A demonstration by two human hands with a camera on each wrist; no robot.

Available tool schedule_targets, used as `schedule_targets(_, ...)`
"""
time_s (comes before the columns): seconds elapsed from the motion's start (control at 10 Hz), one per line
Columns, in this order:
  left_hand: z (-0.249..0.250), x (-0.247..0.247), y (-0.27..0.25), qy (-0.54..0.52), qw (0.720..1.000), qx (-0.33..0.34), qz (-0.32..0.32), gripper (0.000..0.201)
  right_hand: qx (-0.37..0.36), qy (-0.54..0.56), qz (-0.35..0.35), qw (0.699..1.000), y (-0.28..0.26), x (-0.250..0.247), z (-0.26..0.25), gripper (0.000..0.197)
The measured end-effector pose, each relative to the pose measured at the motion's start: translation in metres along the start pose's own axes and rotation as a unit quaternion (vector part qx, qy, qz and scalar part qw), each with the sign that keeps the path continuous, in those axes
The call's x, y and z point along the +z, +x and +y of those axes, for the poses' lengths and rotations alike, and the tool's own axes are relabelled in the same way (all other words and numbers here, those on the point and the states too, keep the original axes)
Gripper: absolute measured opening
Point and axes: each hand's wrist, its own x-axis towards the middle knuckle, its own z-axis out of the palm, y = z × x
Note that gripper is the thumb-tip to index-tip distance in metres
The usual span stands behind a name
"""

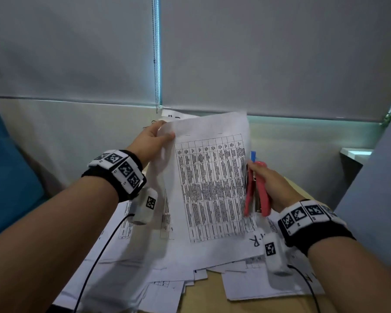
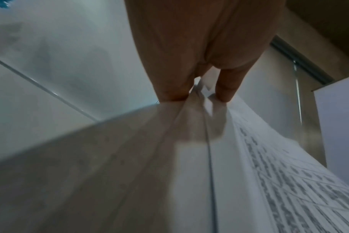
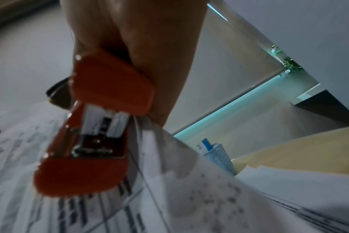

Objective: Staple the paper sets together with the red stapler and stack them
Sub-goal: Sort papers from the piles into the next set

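Head view: loose white printed sheets (image 1: 145, 263) are seen scattered unsorted over a pale wooden desk (image 1: 203, 294), so most stapling and stacking seemingly remains. A white table-printed paper set (image 1: 210, 184) is held aloft, pinched by the left hand (image 1: 152, 140), while the red metal-jawed stapler (image 1: 257, 190) is gripped by the right hand (image 1: 272, 184) at its edge.

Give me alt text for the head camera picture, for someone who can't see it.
A person holds a printed paper set up over a desk, the left hand pinching its upper left corner and the right hand gripping a red stapler at its right edge. More loose papers lie scattered on the desk below, with closed grey blinds behind.
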Motion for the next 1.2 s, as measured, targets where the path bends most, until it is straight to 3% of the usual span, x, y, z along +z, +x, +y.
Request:
schedule_targets(0.1, 0.004, 0.004, 0.004, -0.032, 0.999, -0.008, 0.037, 0.017, 0.001, 0.047, 0.000, 0.999, -0.001, -0.005, -0.007, 0.038)
schedule_targets(0.2, -0.003, 0.006, 0.009, 0.078, 0.993, -0.082, 0.043, 0.024, 0.019, 0.055, -0.011, 0.998, 0.001, -0.008, -0.014, 0.026)
schedule_targets(0.3, -0.016, 0.010, 0.000, 0.380, 0.915, -0.130, -0.040, 0.034, 0.067, -0.027, 0.008, 0.997, 0.000, -0.005, -0.012, 0.028)
schedule_targets(0.4, -0.042, 0.013, -0.012, 0.461, 0.867, -0.158, -0.104, 0.045, 0.095, -0.151, 0.022, 0.984, 0.004, -0.003, 0.000, 0.040)
schedule_targets(0.5, -0.073, 0.017, -0.023, 0.456, 0.844, -0.216, -0.182, 0.050, 0.123, -0.274, -0.001, 0.954, 0.008, 0.006, 0.014, 0.050)
schedule_targets(0.6, -0.089, 0.023, -0.031, 0.504, 0.810, -0.203, -0.220, 0.055, 0.184, -0.382, -0.063, 0.904, 0.011, 0.021, 0.028, 0.072)
schedule_targets(0.7, -0.103, 0.031, -0.036, 0.571, 0.772, -0.172, -0.222, 0.080, 0.199, -0.480, -0.107, 0.848, 0.010, 0.042, 0.041, 0.081)
schedule_targets(0.8, -0.103, 0.036, -0.046, 0.629, 0.729, -0.131, -0.237, 0.088, 0.176, -0.523, -0.141, 0.822, 0.011, 0.066, 0.051, 0.073)
schedule_targets(0.9, -0.103, 0.039, -0.048, 0.632, 0.702, -0.080, -0.319, 0.047, 0.163, -0.556, -0.144, 0.802, 0.015, 0.082, 0.053, 0.064)
schedule_targets(1.0, -0.104, 0.039, -0.052, 0.649, 0.668, -0.077, -0.356, 0.041, 0.161, -0.599, -0.149, 0.770, 0.024, 0.088, 0.055, 0.054)
schedule_targets(1.1, -0.104, 0.038, -0.053, 0.651, 0.656, -0.093, -0.369, 0.049, 0.150, -0.649, -0.172, 0.725, 0.022, 0.090, 0.056, 0.045)
schedule_targets(1.2, -0.108, 0.034, -0.046, 0.647, 0.642, -0.095, -0.399, 0.051, 0.117, -0.722, -0.209, 0.649, 0.011, 0.088, 0.057, 0.045)
